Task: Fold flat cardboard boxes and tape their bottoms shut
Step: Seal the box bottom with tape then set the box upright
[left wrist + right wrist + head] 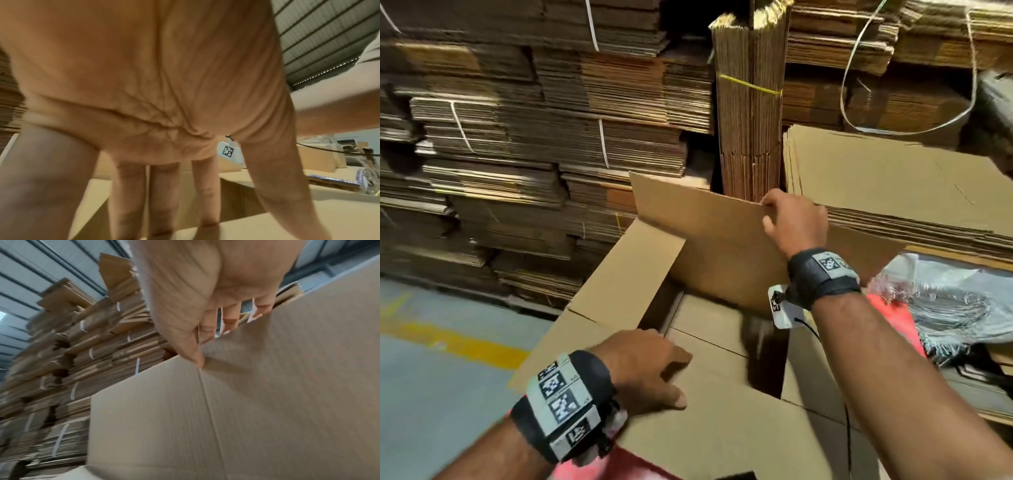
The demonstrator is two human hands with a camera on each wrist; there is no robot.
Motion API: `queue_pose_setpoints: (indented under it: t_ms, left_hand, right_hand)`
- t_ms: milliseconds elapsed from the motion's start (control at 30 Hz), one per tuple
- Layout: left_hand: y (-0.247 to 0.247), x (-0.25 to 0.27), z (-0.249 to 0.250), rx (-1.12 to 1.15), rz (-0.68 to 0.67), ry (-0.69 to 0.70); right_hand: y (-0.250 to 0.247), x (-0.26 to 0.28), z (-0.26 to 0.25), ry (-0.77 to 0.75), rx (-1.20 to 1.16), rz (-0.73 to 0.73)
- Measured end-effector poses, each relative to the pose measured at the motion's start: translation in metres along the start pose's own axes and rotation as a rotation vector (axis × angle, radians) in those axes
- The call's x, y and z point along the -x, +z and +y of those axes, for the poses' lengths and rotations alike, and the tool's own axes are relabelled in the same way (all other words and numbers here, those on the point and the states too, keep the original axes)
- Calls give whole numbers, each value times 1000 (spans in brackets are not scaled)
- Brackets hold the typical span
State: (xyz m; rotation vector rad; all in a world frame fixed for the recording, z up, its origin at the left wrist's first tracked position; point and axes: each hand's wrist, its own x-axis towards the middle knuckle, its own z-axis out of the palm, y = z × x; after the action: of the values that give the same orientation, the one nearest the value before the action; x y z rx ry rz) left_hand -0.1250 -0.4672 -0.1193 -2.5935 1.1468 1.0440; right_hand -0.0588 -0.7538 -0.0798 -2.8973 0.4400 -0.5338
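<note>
A brown cardboard box stands in front of me with its flaps unfolded. My left hand lies on the near flap with straight, spread fingers that press on the cardboard. The left side flap slopes up and outward. My right hand grips the top edge of the far flap, which stands nearly upright. In the right wrist view the thumb is on the flap's near face and the fingers curl over its edge behind.
Strapped bundles of flat cardboard form a wall behind the box. An upright bundle stands at centre back, beside a stack of flat boxes on the right. A grey woven sack lies at the right. The floor has a yellow line.
</note>
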Motion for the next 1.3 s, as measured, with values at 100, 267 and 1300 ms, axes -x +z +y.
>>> queue_pose_setpoints:
  t_ms: [100, 267, 1300]
  left_hand:
    - [-16, -5, -6, 12, -11, -24]
    - [-52, -23, -12, -36, 63, -128]
    - [-123, 3, -131, -232, 604, -347]
  right_hand:
    - [15, -16, 10, 57, -40, 46]
    - [35, -16, 17, 52, -135, 161]
    - [-2, 88, 16, 68, 632, -543]
